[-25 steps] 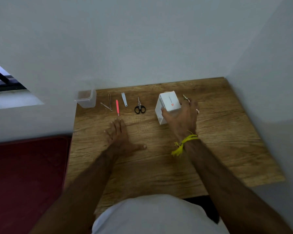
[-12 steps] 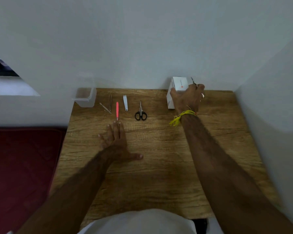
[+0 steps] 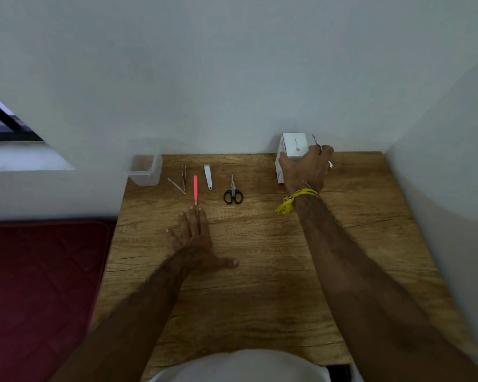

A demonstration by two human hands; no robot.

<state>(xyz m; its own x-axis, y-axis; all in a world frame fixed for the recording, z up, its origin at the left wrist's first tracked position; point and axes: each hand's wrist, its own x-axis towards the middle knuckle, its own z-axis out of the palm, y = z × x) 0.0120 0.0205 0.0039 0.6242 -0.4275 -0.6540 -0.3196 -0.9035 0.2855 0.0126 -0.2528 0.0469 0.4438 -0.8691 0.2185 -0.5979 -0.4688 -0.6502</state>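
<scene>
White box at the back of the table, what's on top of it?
The right hand grips the white box from above, also holding a thin metal tool. The box's near top edge is hidden under that hand.

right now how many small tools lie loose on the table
5 in a row: metal pick, tweezers, pink stick, silver clipper, scissors. A sixth tool is in the right hand; the box may hide more.

On the table [image 3: 260, 299] the container [image 3: 145, 169] stands at the far left corner, to its right lie the tweezers [image 3: 183, 175], the clipper [image 3: 208, 176] and the scissors [image 3: 233, 190] in a row, the box [image 3: 293, 144] stands further right by the wall [image 3: 232, 78], and the left hand [image 3: 193, 238] rests before the row.
</scene>
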